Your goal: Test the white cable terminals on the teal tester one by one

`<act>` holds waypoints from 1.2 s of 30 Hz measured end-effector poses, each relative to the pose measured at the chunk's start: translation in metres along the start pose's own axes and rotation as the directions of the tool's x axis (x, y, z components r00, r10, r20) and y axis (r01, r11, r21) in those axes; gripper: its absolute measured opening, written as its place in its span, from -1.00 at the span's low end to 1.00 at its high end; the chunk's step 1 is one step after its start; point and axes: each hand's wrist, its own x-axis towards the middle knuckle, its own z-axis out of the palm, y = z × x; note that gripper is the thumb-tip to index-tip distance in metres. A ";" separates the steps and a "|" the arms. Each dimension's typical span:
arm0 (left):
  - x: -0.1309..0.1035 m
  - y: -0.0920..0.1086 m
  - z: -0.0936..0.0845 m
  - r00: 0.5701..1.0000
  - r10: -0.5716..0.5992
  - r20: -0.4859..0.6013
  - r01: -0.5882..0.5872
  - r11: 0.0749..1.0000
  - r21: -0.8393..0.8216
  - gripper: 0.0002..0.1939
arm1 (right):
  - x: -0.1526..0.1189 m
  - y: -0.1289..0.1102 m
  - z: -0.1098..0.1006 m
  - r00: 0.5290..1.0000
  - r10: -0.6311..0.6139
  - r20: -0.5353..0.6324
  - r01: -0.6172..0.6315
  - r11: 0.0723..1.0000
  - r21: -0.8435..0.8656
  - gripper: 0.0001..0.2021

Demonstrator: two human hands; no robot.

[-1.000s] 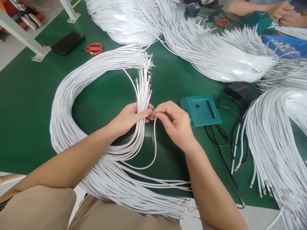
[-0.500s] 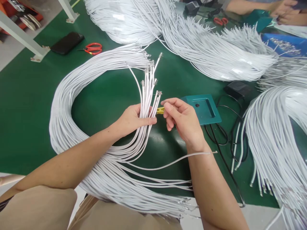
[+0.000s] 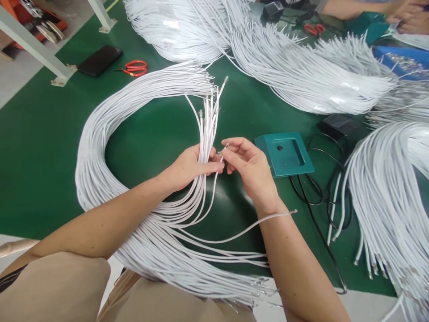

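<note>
A bunch of white cables (image 3: 205, 147) stands upright in my left hand (image 3: 191, 167), whose thumb presses across the front of it. Frayed metallic ends top the cables. Close on the right, my right hand (image 3: 246, 163) pinches the end of a single white cable (image 3: 215, 185) between thumb and index finger. That cable runs down in a curve beside the bunch. The hands nearly meet at the fingertips. Under my forearms lies the large curved bundle of white cables (image 3: 97, 143). One loose cable (image 3: 241, 237) reaches my right forearm.
A teal tray-like device (image 3: 284, 154) with black cords sits right of my hands. Red-handled scissors (image 3: 136, 68) and a black phone-like object (image 3: 100, 60) lie at the back left. More cable bundles (image 3: 301, 71) fill the back and right. Another person's hands (image 3: 409, 15) show at top right.
The yellow object between my hands is no longer visible. My right fingers now pinch one cable end, drawn slightly apart from the bunch. The whole view has shifted a little.
</note>
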 end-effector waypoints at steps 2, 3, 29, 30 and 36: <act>-0.001 0.001 0.000 1.000 -0.003 0.017 0.003 1.000 0.013 -0.72 | 0.000 -0.002 -0.002 0.997 -0.047 -0.067 0.042 0.997 -0.067 -0.85; -0.002 0.002 0.000 1.000 -0.006 0.023 0.006 1.000 0.017 -0.73 | 0.000 -0.003 -0.003 0.994 -0.059 -0.091 0.051 0.994 -0.094 -0.87; -0.003 0.005 -0.006 0.995 0.042 -0.095 -0.034 0.996 0.085 -0.76 | -0.001 -0.001 -0.002 0.970 0.229 0.085 -0.242 0.947 0.211 -0.77; -0.003 0.005 -0.005 0.994 0.044 -0.100 -0.034 0.994 0.101 -0.76 | -0.002 -0.001 -0.001 0.969 0.232 0.086 -0.244 0.950 0.193 -0.78; -0.003 0.005 -0.003 0.989 0.080 -0.122 -0.056 0.981 0.188 -0.73 | -0.003 0.000 0.005 0.979 0.202 0.010 -0.200 0.963 0.182 -0.75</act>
